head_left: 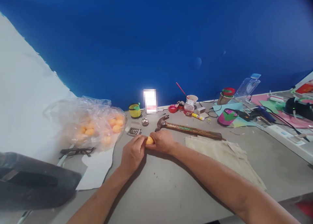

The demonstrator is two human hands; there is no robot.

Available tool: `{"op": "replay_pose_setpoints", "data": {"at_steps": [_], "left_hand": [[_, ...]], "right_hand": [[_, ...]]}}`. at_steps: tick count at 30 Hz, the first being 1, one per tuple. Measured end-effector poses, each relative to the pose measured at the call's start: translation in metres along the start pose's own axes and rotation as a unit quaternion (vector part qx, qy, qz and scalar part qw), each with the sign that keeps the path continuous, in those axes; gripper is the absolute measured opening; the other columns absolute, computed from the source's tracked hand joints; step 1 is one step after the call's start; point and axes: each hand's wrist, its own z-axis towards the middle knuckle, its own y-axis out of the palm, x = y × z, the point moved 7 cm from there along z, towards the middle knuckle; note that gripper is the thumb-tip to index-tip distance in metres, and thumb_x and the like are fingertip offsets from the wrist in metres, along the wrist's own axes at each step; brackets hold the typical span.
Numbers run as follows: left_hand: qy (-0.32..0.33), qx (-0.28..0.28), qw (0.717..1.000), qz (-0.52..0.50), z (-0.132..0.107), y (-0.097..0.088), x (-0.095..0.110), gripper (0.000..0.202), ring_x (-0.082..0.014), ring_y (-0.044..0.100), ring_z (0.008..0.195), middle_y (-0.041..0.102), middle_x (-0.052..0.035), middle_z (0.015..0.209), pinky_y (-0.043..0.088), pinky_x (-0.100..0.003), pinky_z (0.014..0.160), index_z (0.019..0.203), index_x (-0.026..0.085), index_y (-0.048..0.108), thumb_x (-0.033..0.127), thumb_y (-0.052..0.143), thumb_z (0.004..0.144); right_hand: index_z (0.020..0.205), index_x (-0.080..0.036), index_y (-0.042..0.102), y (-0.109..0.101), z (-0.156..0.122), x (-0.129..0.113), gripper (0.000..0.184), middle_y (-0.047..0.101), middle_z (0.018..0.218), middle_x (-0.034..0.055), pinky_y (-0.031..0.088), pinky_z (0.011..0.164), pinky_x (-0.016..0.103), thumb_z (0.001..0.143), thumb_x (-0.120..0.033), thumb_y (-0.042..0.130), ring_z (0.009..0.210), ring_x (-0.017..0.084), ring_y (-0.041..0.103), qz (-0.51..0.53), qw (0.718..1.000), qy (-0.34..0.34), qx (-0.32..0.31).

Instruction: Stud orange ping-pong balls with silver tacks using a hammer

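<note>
My left hand [132,152] and my right hand [161,141] meet on the grey table [171,191], both closed around one small orange ball [150,140] that shows between the fingers. Just beyond the hands lies a hammer [188,130] with a wooden handle, its metal head toward the left. A clear plastic bag [90,122] holding several orange balls sits to the left of my left hand.
Folded beige cloth [225,155] lies right of my right arm. A small metal piece [134,131], a yellow cup [135,110], small pots, a clear bottle [246,87], cables and coloured paper crowd the back and right. Black glasses [77,151] lie at left, a dark object [31,181] nearest me.
</note>
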Motion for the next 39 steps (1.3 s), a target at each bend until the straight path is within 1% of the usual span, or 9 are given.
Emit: {"op": "replay_pose_setpoints", "data": {"at_steps": [7, 10, 15, 19, 21, 25, 31, 36, 39], "left_hand": [[-0.052, -0.001, 0.995, -0.081, 0.002, -0.001, -0.009, 0.024, -0.0197, 0.072, 0.083, 0.077, -0.0063, 0.092, 0.054, -0.029, 0.075, 0.090, 0.020, 0.072, 0.022, 0.049, 0.099], [-0.141, -0.017, 0.974, -0.174, 0.004, 0.002, -0.018, 0.018, -0.0201, 0.071, 0.083, 0.075, -0.0063, 0.091, 0.055, -0.031, 0.076, 0.087, 0.020, 0.071, 0.027, 0.056, 0.094], [-0.357, -0.037, 0.855, -0.375, -0.006, 0.020, -0.036, 0.032, -0.0183, 0.067, 0.069, 0.072, -0.0027, 0.084, 0.055, -0.030, 0.065, 0.103, 0.020, 0.066, 0.043, 0.072, 0.082], [-0.428, -0.058, 0.724, -0.537, -0.015, 0.039, -0.033, 0.049, -0.0168, 0.067, 0.066, 0.071, -0.0004, 0.080, 0.055, -0.029, 0.066, 0.111, 0.019, 0.064, 0.049, 0.080, 0.075], [-0.434, -0.066, 0.688, -0.578, -0.017, 0.044, -0.030, 0.051, -0.0167, 0.068, 0.069, 0.073, -0.0014, 0.082, 0.056, -0.029, 0.068, 0.112, 0.018, 0.065, 0.049, 0.083, 0.074], [-0.426, -0.069, 0.691, -0.580, -0.017, 0.046, -0.029, 0.054, -0.0186, 0.070, 0.072, 0.075, -0.0051, 0.087, 0.058, -0.031, 0.071, 0.113, 0.015, 0.069, 0.048, 0.085, 0.073], [-0.444, -0.060, 0.682, -0.578, -0.016, 0.046, -0.029, 0.060, -0.0160, 0.065, 0.061, 0.072, -0.0044, 0.080, 0.057, -0.032, 0.060, 0.119, 0.012, 0.070, 0.048, 0.084, 0.074], [-0.471, -0.044, 0.646, -0.599, -0.018, 0.045, -0.031, 0.056, -0.0173, 0.068, 0.069, 0.069, -0.0041, 0.082, 0.056, -0.031, 0.063, 0.118, 0.012, 0.067, 0.036, 0.086, 0.072], [-0.466, -0.055, 0.646, -0.602, -0.018, 0.044, -0.029, 0.055, -0.0173, 0.068, 0.074, 0.069, -0.0050, 0.089, 0.055, -0.030, 0.064, 0.118, 0.013, 0.067, 0.031, 0.087, 0.070]], "right_hand": [[0.103, -0.017, 0.075, 0.001, 0.003, 0.004, 0.051, 0.079, 0.095, 0.0110, 0.033, 0.066, 0.029, 0.094, -0.066, 0.060, 0.082, 0.022, 0.071, 0.022, 1.000, -0.022, 0.006], [0.101, -0.018, 0.074, 0.001, 0.003, 0.004, 0.050, 0.078, 0.093, 0.0089, 0.031, 0.066, 0.029, 0.093, -0.065, 0.063, 0.080, 0.020, 0.069, 0.044, 0.998, -0.043, 0.013], [0.104, -0.019, 0.073, -0.007, 0.002, 0.005, 0.044, 0.078, 0.091, 0.0056, 0.028, 0.065, 0.028, 0.094, -0.060, 0.065, 0.077, 0.017, 0.066, 0.087, 0.994, -0.046, 0.038], [0.116, -0.019, 0.070, -0.007, -0.001, 0.001, 0.044, 0.079, 0.101, 0.0079, 0.029, 0.066, 0.028, 0.096, -0.058, 0.063, 0.085, 0.019, 0.069, 0.081, 0.993, -0.071, 0.052], [0.122, -0.019, 0.069, -0.004, -0.001, -0.002, 0.046, 0.079, 0.104, 0.0094, 0.030, 0.066, 0.029, 0.097, -0.057, 0.061, 0.088, 0.020, 0.070, 0.071, 0.993, -0.081, 0.045], [0.127, -0.020, 0.067, -0.003, -0.002, -0.004, 0.043, 0.079, 0.108, 0.0097, 0.033, 0.068, 0.029, 0.098, -0.052, 0.062, 0.090, 0.022, 0.071, 0.066, 0.994, -0.081, 0.028], [0.126, -0.021, 0.068, -0.008, 0.003, 0.008, 0.036, 0.078, 0.095, 0.0036, 0.039, 0.073, 0.027, 0.098, -0.044, 0.063, 0.086, 0.018, 0.069, 0.125, 0.987, -0.092, 0.036], [0.125, -0.017, 0.069, -0.028, 0.010, 0.068, 0.032, 0.070, 0.121, 0.0136, 0.042, 0.095, 0.034, 0.103, -0.032, 0.051, 0.118, 0.025, 0.059, 0.037, 0.978, 0.089, 0.184], [0.123, -0.015, 0.071, -0.025, 0.014, 0.096, 0.037, 0.063, 0.130, 0.0201, 0.041, 0.102, 0.044, 0.098, -0.037, 0.056, 0.125, 0.033, 0.053, -0.016, 0.975, 0.173, 0.138]]}}
